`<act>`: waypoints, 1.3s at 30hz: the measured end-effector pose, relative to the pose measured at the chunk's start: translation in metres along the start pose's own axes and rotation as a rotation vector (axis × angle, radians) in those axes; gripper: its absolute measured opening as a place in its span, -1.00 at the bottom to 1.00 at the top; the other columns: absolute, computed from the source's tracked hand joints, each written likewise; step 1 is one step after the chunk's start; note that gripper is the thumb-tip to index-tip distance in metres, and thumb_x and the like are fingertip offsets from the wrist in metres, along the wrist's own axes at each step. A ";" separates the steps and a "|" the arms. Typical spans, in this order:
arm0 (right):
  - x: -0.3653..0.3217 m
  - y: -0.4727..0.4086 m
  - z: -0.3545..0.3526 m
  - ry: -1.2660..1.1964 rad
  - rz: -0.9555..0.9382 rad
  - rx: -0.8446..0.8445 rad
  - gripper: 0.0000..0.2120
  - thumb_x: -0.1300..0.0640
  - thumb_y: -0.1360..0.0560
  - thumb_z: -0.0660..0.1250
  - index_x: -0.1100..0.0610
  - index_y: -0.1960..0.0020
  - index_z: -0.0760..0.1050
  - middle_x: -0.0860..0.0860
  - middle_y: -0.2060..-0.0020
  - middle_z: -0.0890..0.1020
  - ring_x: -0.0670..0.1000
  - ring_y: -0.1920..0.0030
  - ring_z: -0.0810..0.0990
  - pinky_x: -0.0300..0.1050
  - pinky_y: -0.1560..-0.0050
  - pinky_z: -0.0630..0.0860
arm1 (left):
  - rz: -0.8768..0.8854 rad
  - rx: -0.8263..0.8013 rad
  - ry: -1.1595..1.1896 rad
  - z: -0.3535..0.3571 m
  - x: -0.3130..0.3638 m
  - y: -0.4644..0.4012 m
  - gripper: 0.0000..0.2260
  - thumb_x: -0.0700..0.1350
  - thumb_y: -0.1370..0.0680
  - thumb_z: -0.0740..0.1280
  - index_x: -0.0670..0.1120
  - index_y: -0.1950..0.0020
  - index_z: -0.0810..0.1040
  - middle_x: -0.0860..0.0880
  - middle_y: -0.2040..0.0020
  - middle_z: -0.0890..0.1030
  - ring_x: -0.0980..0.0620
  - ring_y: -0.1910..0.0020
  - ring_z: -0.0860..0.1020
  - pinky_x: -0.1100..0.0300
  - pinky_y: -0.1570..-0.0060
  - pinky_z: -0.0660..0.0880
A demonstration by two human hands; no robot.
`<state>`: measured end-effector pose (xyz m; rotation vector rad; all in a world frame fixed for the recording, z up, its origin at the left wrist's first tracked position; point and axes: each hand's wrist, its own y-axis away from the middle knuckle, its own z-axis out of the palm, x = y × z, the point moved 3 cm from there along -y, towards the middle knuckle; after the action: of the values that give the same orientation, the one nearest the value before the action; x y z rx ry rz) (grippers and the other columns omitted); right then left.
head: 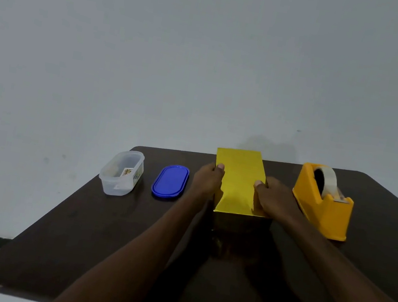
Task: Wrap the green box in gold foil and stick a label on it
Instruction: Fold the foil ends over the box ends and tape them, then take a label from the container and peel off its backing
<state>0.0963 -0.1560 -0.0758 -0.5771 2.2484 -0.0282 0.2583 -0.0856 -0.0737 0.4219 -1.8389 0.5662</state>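
Gripping the gold foil (239, 181) from both sides — left hand (207, 181) on its left edge with the thumb curled over the front, right hand (274, 199) on its right edge with the thumb pinching the sheet. Foil stands up near the middle of the dark bench (101, 226), upper part rising past the far edge against the wall (210, 47), lower part folded over something dark in front. Green box itself not visible — cannot tell if it sits under the foil. Yellow tape dispenser (323, 206) with a clear tape roll stands just right of the right hand. Blue lid (170, 182) lies flat left of the left hand; clear plastic container (122, 172) further left, open, with small items inside, too blurred to tell what.
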 end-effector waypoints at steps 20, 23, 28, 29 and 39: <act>-0.048 0.012 -0.006 0.139 -0.143 0.054 -0.37 -0.08 -0.61 0.23 0.20 -0.53 0.10 0.21 -0.40 0.42 0.24 -0.35 0.44 0.06 -0.20 0.44 | 0.069 0.016 -0.222 -0.058 0.009 -0.012 -0.64 0.01 -0.63 0.20 -0.06 0.34 0.38 0.00 0.37 0.39 0.06 0.35 0.33 0.13 0.22 0.28; -0.089 0.023 0.014 0.261 -0.352 0.078 -0.33 -0.06 -0.58 0.27 0.21 -0.54 0.11 0.22 -0.42 0.39 0.24 -0.40 0.37 0.09 -0.32 0.39 | 0.147 0.118 -0.481 -0.099 0.024 -0.011 -0.70 -0.02 -0.62 0.23 -0.21 0.14 0.58 -0.09 0.27 0.57 0.03 0.28 0.45 0.19 0.31 0.34; -0.142 0.039 0.091 0.357 -0.520 -0.105 -0.34 -0.06 -0.57 0.27 0.23 -0.53 0.15 0.21 -0.49 0.29 0.20 -0.46 0.26 0.05 -0.42 0.30 | 0.100 0.176 -0.757 -0.162 0.017 -0.009 -0.74 -0.07 -0.60 0.23 -0.19 -0.09 0.63 -0.13 -0.03 0.66 -0.12 -0.06 0.57 0.07 -0.07 0.51; -0.147 0.040 0.109 0.382 -0.535 -0.153 -0.32 -0.09 -0.56 0.27 0.23 -0.52 0.15 0.24 -0.49 0.26 0.23 -0.47 0.25 0.07 -0.43 0.29 | 0.075 0.146 -0.818 -0.170 0.010 -0.009 -0.73 -0.08 -0.61 0.22 -0.21 -0.11 0.61 -0.15 -0.07 0.65 -0.13 -0.09 0.56 0.09 -0.07 0.49; -0.150 0.038 0.222 0.504 -0.506 -0.387 -0.13 -0.43 -0.52 -0.02 0.13 -0.60 -0.05 0.20 -0.59 -0.06 0.22 -0.58 -0.11 0.36 -0.50 -0.14 | 0.203 0.094 -0.958 -0.220 -0.026 0.017 -0.70 -0.21 -0.60 0.20 -0.09 -0.29 0.58 -0.07 -0.26 0.59 -0.09 -0.25 0.51 0.21 -0.18 0.35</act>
<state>0.3265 -0.0240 -0.1298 -1.4768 2.5375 0.0092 0.4284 0.0540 -0.0412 0.6410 -2.8007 0.6445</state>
